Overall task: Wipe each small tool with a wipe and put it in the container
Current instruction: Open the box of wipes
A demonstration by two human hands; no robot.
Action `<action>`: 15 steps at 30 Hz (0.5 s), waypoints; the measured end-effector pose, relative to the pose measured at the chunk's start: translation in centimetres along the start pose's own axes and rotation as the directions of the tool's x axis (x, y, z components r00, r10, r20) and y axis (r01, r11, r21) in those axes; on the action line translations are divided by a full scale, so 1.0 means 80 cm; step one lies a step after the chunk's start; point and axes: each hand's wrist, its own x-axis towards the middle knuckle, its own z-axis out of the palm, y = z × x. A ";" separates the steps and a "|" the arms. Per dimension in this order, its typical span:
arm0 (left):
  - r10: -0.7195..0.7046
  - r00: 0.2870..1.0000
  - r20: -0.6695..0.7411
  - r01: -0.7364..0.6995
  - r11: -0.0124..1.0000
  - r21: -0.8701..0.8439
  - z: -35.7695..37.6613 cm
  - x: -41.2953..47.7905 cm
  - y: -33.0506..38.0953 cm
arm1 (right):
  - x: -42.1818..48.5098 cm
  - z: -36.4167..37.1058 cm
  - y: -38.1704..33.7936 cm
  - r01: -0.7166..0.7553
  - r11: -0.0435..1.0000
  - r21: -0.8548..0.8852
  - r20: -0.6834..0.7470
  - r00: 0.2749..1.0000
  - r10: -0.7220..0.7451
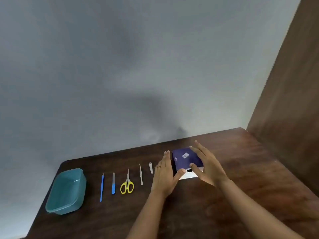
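L hand (pixel 164 171) & R hand (pixel 207 166) flank wipe box (pixel 186 157), fingers straight, gripping nothing; prob. bracing it. Tools (pixel 127 176) lie left of box.

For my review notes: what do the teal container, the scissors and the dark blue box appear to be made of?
Teal container: likely plastic, translucent with a slight gloss, as its walls let light through. Scissors: yellow loops that look like plastic, with grey blades that are probably metal. Dark blue box: probably matte cardboard, with flat faces, crisp edges and a printed code square on top.
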 end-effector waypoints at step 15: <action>0.080 0.978 -0.194 -0.099 0.991 -0.094 0.070 0.018 -0.027 | -0.001 0.034 0.044 0.299 0.948 -0.113 -0.076 0.948 -0.308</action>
